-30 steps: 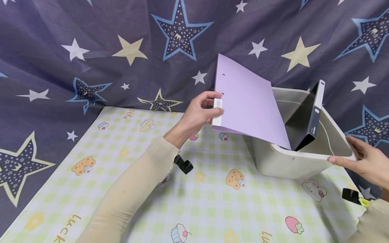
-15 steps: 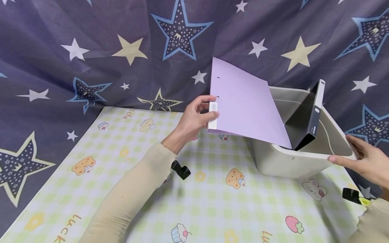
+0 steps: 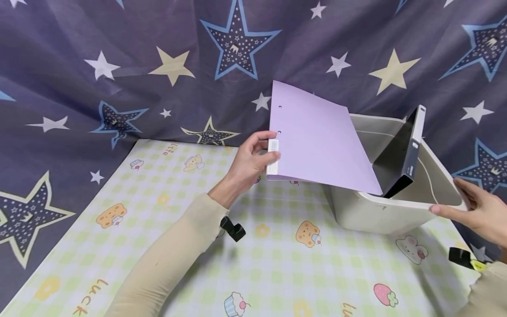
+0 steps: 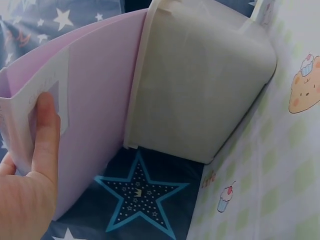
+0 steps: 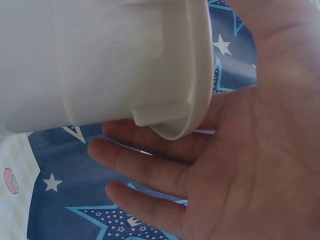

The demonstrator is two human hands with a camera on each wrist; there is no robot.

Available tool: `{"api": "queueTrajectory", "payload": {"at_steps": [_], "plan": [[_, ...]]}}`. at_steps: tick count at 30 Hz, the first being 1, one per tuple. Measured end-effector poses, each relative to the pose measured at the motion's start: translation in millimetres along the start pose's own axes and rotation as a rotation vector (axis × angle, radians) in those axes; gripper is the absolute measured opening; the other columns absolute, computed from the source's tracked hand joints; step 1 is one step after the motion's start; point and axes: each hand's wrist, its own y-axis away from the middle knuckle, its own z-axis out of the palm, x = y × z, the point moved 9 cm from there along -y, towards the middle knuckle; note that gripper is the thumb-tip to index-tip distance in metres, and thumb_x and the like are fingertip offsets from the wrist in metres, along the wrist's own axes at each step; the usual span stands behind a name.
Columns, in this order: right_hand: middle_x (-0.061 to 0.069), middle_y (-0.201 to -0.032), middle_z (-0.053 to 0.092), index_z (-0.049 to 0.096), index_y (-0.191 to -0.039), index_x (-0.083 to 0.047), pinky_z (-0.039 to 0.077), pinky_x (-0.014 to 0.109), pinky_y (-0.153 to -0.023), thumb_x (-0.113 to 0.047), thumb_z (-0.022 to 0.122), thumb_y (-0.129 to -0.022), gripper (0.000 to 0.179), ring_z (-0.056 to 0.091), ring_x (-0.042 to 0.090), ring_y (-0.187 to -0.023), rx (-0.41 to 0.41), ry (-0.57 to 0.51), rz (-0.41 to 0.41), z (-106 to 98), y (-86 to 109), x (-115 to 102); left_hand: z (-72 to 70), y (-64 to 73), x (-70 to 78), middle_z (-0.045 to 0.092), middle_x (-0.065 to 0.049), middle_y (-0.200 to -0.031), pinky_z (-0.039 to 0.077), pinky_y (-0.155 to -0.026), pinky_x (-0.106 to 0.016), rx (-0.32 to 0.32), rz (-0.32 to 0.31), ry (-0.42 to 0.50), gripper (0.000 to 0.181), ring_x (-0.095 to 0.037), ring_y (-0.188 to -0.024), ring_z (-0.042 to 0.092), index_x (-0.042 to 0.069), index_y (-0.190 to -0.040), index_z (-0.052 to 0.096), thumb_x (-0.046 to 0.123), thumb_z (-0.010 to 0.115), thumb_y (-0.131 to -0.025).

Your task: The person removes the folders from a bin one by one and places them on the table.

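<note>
Left of the bin (image 3: 378, 216), the left hand (image 3: 248, 162) has a narrow grip on the labelled spine of a purple folder (image 3: 317, 141), which slopes across the bin's left rim. Inside the bin, a black binder (image 3: 393, 162) stands tilted. At the bin's right end, the right hand (image 3: 481, 212) touches the rim, its grip wide. Good handling likely calls for a firm pinch, a steadied bin, and the folder's corner clear of the binder.

purple folder (image 3: 317, 141) shifted left and lower, left one of the hands (image 3: 247, 164) lowered with it
</note>
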Motion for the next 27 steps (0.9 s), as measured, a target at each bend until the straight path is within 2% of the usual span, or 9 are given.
{"api": "queueTrajectory", "payload": {"at_steps": [6,17,27], "plan": [[0.048,-0.137,0.019,-0.001,-0.145,0.013,0.035,0.069,-0.083,-0.041,0.066,-0.088,0.103,0.034,0.063,-0.109,0.016,-0.004,0.000,-1,2.6,1,-0.5,2.7,-3.1,0.052,-0.010,-0.105,0.054,-0.061,-0.029,-0.005,0.009,0.033,0.050,-0.022,-0.084,0.059,0.009,-0.127,0.054,-0.011,0.063,-0.082],[0.047,-0.139,0.015,-0.005,-0.145,0.013,0.035,0.072,-0.083,-0.044,0.064,-0.088,0.106,0.034,0.064,-0.109,-0.028,0.029,-0.006,2,-1.8,3,-9.0,8.7,-3.2,0.053,-0.009,-0.105,0.050,-0.053,-0.024,-0.014,0.014,0.048,0.050,-0.017,-0.070,0.060,0.008,-0.128,0.052,-0.010,0.063,-0.083],[0.045,-0.142,0.011,-0.006,-0.146,0.011,0.033,0.072,-0.084,-0.045,0.065,-0.088,0.107,0.030,0.066,-0.114,-0.032,0.033,-0.009,3,-4.5,9,-14.3,14.1,-2.9,0.050,-0.011,-0.109,0.055,-0.059,-0.030,-0.031,0.007,0.091,0.052,-0.021,-0.083,0.061,0.006,-0.129,0.050,-0.013,0.060,-0.082]]}}
